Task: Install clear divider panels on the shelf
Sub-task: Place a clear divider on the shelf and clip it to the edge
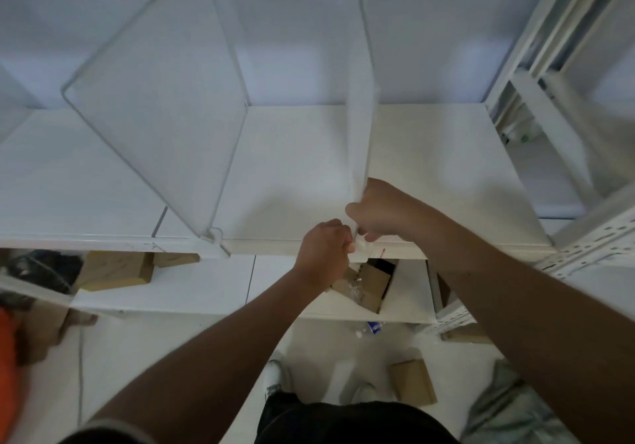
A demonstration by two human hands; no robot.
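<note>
Both hands meet at the front edge of the shelf [309, 175]. The right hand [381, 210] is wrapped around the bottom front corner of a clear panel [359, 99], holding it standing up on the shelf. The left hand [323, 254] is closed in a fist just beside it, pinching a small white clip [360, 246] at the shelf's front edge. Another clear panel [154, 106] already stands on the shelf, further left, in its own clip [214, 235].

The clip looks not yet pushed all the way on. If the left hand pushes crooked, the clip could slip off the shelf's edge. If the right hand lets go too soon, the tall panel could tip over sideways. Squeezing too hard could bend or crack the thin panel.
</note>
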